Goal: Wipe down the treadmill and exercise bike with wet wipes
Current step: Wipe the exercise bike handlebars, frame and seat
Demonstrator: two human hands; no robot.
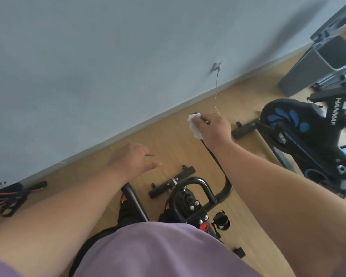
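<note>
A black exercise bike (190, 198) stands right below me, its curved handlebars reaching toward the wall. My right hand (214, 127) grips a white wet wipe (194, 124) wrapped around the far tip of the right handlebar (220, 166). My left hand (134, 156) hovers over the left handlebar (135, 202) with fingers spread and nothing in it. A second black bike with blue flywheel markings (300, 124) stands to the right. A grey folded treadmill (320, 62) sits beyond it at the far right.
A light blue wall with a socket and hanging white cable (216, 88) runs along the wooden floor (168, 140). Red and black resistance bands (14, 194) lie on the floor at the left. My purple shirt (158, 250) fills the bottom of the view.
</note>
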